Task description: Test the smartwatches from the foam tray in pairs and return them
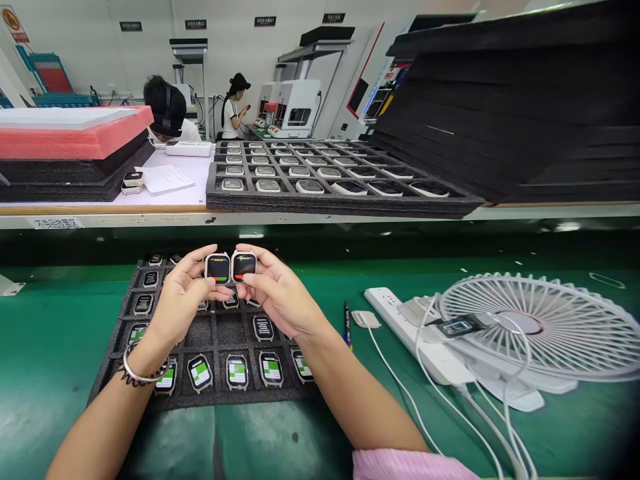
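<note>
My left hand [181, 300] pinches a smartwatch body [218, 268] with a lit screen. My right hand [277, 293] holds a second smartwatch body [244, 265] right beside it, screens facing me. Both hands hover over a black foam tray [220, 330] on the green mat, whose pockets hold several more watch bodies, some with green-and-white screens lit. A few pockets in the tray's middle are bare.
A white fan [540, 330] lies flat at right with a watch body [460, 326] on it, beside a white power strip [400, 317] and cables. A pen [346, 323] lies by the tray. The shelf above carries another filled tray [320, 193], stacked black foam [500, 107] and pink foam [75, 137]. Two people work behind.
</note>
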The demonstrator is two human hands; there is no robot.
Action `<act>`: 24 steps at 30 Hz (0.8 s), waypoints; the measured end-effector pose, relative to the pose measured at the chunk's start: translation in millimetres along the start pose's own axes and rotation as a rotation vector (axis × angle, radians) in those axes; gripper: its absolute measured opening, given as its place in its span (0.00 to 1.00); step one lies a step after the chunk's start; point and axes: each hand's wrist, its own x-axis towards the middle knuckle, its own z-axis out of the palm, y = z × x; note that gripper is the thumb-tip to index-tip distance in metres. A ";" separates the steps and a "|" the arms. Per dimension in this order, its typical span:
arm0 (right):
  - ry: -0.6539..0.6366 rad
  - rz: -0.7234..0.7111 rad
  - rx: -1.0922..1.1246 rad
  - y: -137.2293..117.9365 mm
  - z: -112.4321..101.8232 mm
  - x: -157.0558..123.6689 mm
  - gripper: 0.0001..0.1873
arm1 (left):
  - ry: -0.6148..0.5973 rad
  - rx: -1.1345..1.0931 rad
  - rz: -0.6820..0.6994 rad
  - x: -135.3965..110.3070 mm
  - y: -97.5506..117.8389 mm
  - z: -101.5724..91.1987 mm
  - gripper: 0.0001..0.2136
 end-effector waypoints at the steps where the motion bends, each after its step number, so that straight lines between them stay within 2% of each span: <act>1: -0.006 0.001 0.014 0.7 -1.0 0.1 0.27 | 0.000 -0.003 0.005 0.1 -0.6 -0.2 0.27; 6: -0.030 -0.020 0.020 -1.4 -1.8 0.9 0.28 | -0.025 -0.029 0.033 0.5 0.1 0.1 0.28; 9: -0.096 -0.073 -0.054 -15.9 2.4 9.8 0.26 | -0.038 -0.035 0.086 6.4 11.4 0.3 0.28; 16: -0.358 -0.267 -0.206 -89.3 23.5 60.4 0.26 | -0.108 0.036 0.378 44.7 77.7 0.6 0.30; 20: -0.421 -0.373 -0.302 -122.6 35.9 82.7 0.28 | -0.122 0.082 0.547 66.0 109.3 1.0 0.29; 24: -0.457 -0.467 -0.357 -141.4 44.5 92.9 0.29 | -0.127 0.134 0.665 78.7 126.4 2.5 0.29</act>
